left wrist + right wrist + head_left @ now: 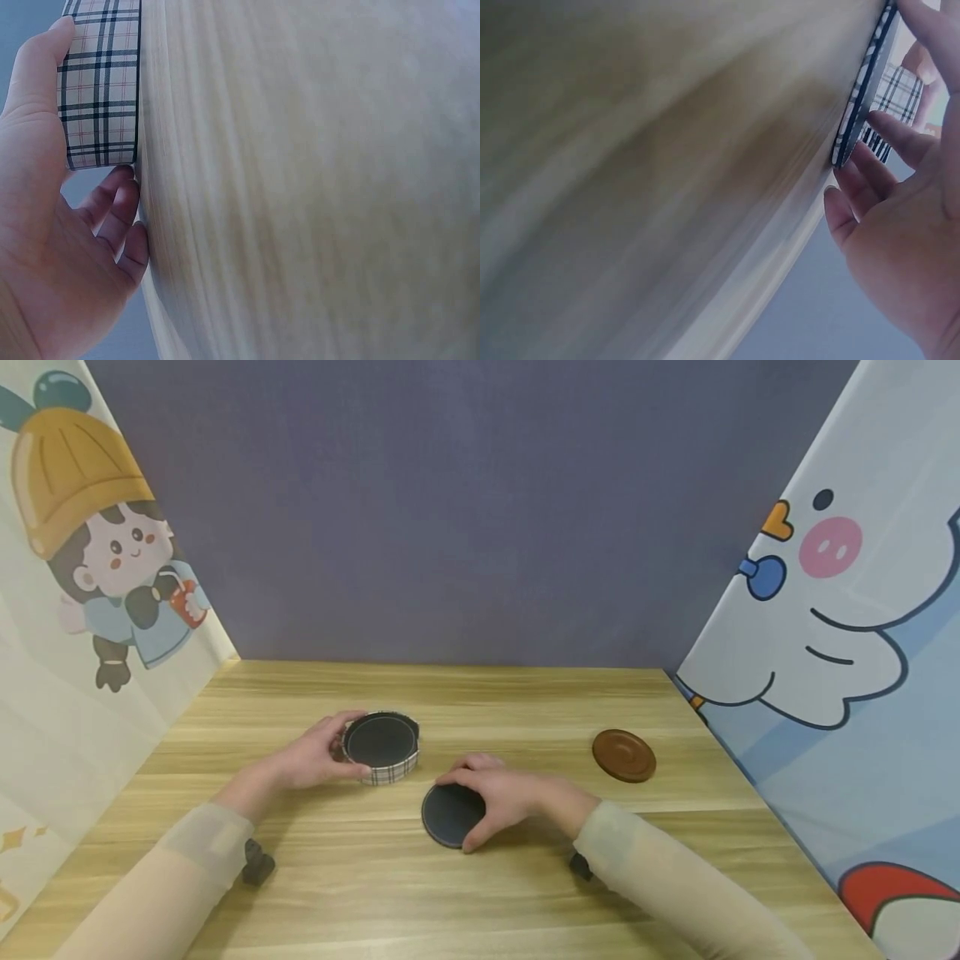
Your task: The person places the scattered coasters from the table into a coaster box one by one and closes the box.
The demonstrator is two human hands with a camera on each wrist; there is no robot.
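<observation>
Wooden table (480,877), seemingly between printed curtains (840,635).

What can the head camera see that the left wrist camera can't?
Only the head view shows the right hand on the flat dark disc, the brown saucer and the cartoon curtains. Only the left wrist view shows the plaid pattern close up and fingertips where box meets table. Both show the left hand gripping the round plaid box on the wooden table.

A brown round saucer (624,755) lies flat on the wooden desk (525,702), well apart to the right of the right-hand fingers; cartoon-printed cloth panels (840,635) stand either side; a plain purple-grey wall (465,510) beyond them.
</observation>
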